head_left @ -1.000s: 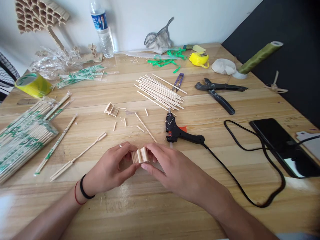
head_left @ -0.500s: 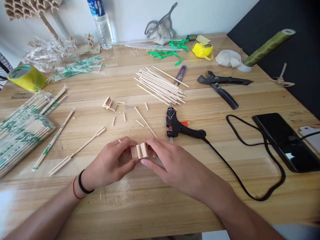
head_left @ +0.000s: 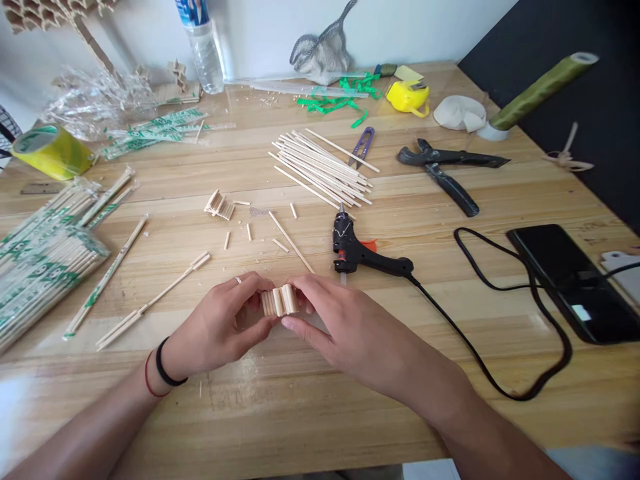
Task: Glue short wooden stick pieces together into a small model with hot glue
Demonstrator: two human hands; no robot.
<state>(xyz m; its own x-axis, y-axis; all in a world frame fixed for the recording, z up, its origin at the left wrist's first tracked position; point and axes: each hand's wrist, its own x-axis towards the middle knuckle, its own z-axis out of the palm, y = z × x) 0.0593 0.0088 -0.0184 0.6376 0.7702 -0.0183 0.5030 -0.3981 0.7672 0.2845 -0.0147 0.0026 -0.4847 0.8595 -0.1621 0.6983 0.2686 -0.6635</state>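
My left hand (head_left: pixel 220 327) and my right hand (head_left: pixel 345 327) meet over the near middle of the wooden table (head_left: pixel 320 413). Both pinch a small block of short wooden stick pieces (head_left: pixel 280 300) glued side by side, left fingers on its left end, right fingers on its right end. A ring shows on my left hand and two bands circle its wrist. A black hot glue gun (head_left: pixel 360 253) lies just beyond my right hand, nozzle pointing away from me.
A pile of bare sticks (head_left: pixel 323 170), short cut pieces (head_left: pixel 220 203), wrapped chopsticks (head_left: pixel 45 260), black cutters (head_left: pixel 445 170), purple snips (head_left: pixel 364 145), a phone (head_left: pixel 575 280) with cable, yellow tape (head_left: pixel 50 152), a water bottle (head_left: pixel 203 43) and a green roll (head_left: pixel 543 87) lie around.
Both hands keep hold of the stick block in the same spot. The view has tipped down slightly, so everything on the table sits a little higher in the picture.
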